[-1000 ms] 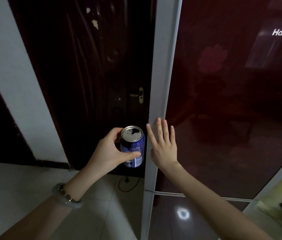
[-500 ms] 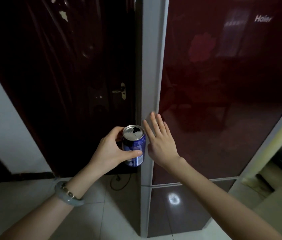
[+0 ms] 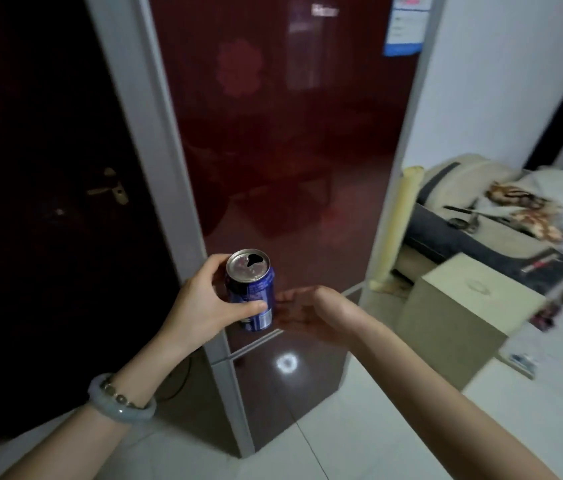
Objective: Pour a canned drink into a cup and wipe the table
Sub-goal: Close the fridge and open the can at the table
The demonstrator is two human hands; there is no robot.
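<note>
My left hand (image 3: 204,306) grips a blue drink can (image 3: 250,289) upright at mid-frame, thumb across its front; the silver top shows an open mouth. Just right of the can, my right hand (image 3: 302,311) hangs with relaxed fingers and holds nothing, a little off the dark red fridge door (image 3: 290,133). No cup and no table top appear in the head view.
The red fridge stands straight ahead, with a dark door and brass handle (image 3: 110,190) to its left. To the right stand a beige box (image 3: 460,306) and a sofa (image 3: 501,223) piled with clothes. Pale floor tiles (image 3: 359,427) lie below.
My right hand came off the fridge door's edge and dropped beside the can, fingers relaxed. The view swung right, bringing the box and sofa into sight. The can stays gripped.
</note>
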